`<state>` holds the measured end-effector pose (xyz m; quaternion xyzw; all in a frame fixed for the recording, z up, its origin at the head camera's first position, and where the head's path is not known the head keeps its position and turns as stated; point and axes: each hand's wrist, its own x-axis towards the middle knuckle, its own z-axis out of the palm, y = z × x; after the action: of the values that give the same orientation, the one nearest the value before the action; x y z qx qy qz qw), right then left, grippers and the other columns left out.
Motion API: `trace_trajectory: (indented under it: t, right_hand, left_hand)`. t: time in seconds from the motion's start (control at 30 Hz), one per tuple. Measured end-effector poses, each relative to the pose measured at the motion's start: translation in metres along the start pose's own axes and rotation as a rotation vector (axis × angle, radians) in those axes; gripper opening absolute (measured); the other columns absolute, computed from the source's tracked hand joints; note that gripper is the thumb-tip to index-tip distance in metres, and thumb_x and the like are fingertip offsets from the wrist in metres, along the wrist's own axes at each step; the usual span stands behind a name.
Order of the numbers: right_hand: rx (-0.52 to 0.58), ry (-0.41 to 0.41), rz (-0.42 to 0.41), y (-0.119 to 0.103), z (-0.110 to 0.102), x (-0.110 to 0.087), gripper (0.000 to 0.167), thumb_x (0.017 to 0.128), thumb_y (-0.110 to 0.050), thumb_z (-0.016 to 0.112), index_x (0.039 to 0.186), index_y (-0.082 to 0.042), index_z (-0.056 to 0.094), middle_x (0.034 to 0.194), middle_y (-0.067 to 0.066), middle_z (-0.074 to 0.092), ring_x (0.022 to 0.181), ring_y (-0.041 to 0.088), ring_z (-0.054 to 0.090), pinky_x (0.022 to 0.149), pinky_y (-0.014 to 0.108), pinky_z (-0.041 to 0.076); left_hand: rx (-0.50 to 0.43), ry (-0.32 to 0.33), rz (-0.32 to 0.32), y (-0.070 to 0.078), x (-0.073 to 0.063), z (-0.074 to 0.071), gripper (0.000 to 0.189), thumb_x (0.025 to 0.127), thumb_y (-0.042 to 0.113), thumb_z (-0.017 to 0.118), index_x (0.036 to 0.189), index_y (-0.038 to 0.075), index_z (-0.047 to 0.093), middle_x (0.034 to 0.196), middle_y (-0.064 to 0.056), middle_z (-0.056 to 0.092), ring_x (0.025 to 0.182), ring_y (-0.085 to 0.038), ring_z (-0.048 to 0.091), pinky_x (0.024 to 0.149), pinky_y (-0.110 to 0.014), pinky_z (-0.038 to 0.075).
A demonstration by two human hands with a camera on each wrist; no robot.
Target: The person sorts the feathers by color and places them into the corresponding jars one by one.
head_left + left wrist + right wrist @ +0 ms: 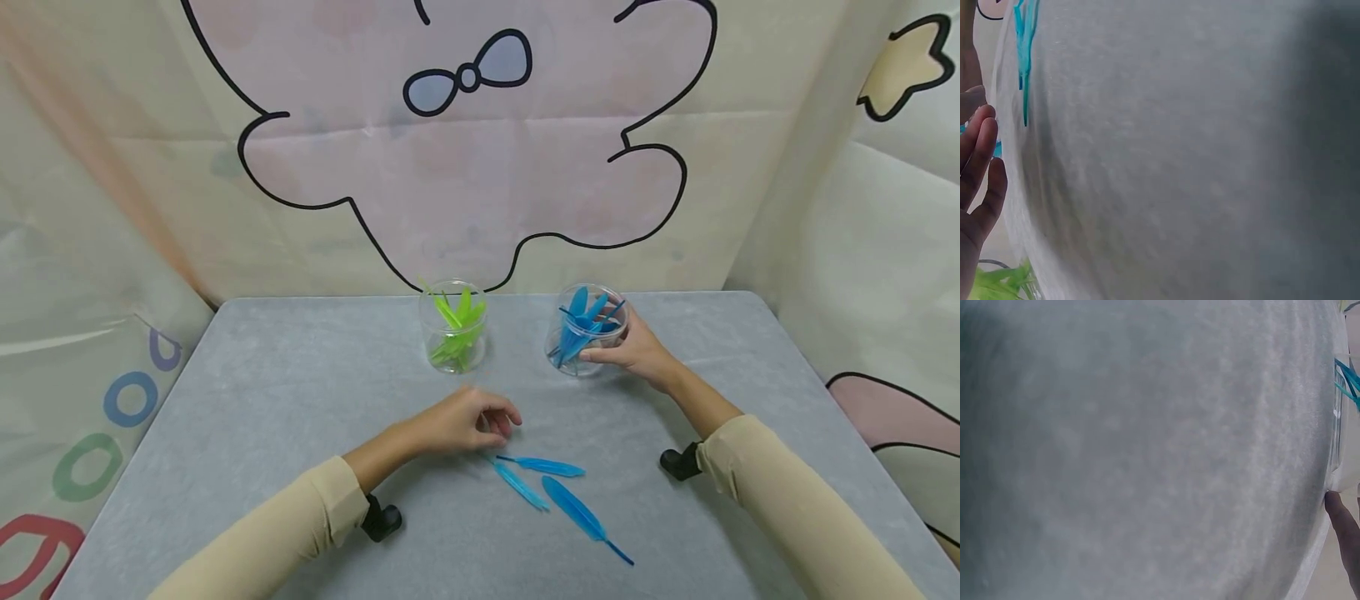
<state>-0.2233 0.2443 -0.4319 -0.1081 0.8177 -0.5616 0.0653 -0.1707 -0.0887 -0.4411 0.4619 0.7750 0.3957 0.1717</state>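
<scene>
My right hand (637, 343) grips the right side of a clear plastic cup (553, 352) that stands upright near the table's far edge. Blue feathers (579, 321) fill this cup, some poking above its rim. In the right wrist view only a finger (1342, 528) shows, beside the cup's base. Over the middle of the table is my left hand (465, 421), its fingers loosely bent with nothing seen between them. Just in front of it lie a light blue feather (521, 486), another blue feather (551, 467) and a larger, darker blue feather (576, 510).
A second clear cup (429, 337) holding bright green feathers (457, 333) stands to the left of the blue one. Grey cloth covers the table (262, 400). A printed curtain (570, 183) hangs right behind the table's far edge.
</scene>
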Motion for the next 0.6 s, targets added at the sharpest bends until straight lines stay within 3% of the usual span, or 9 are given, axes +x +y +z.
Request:
trace_trajectory:
  t: [0.33,0.6]
  right_hand:
    - [-0.051,-0.005,0.016,-0.004,-0.003,-0.001,0.102,0.082,-0.011,0.083,0.158,-0.017,0.015,0.149,0.015,0.037,0.131,0.03,0.045,0.09,0.019,0.049]
    - [-0.118,0.003,0.024,-0.008,-0.004,-0.002,0.104,0.081,-0.017,0.084,0.158,-0.015,0.014,0.152,0.018,0.036,0.132,0.033,0.045,0.101,0.046,0.046]
  left_hand:
    - [-0.018,-0.052,-0.071,-0.003,-0.016,0.001,0.029,0.085,0.0,0.076,0.113,0.005,0.07,0.092,-0.001,0.072,0.085,-0.004,0.064,0.077,-0.022,0.054]
    - [0.016,-0.069,-0.051,-0.007,-0.019,0.003,0.034,0.083,-0.004,0.077,0.115,0.006,0.069,0.093,0.002,0.07,0.086,-0.003,0.064,0.08,-0.02,0.052]
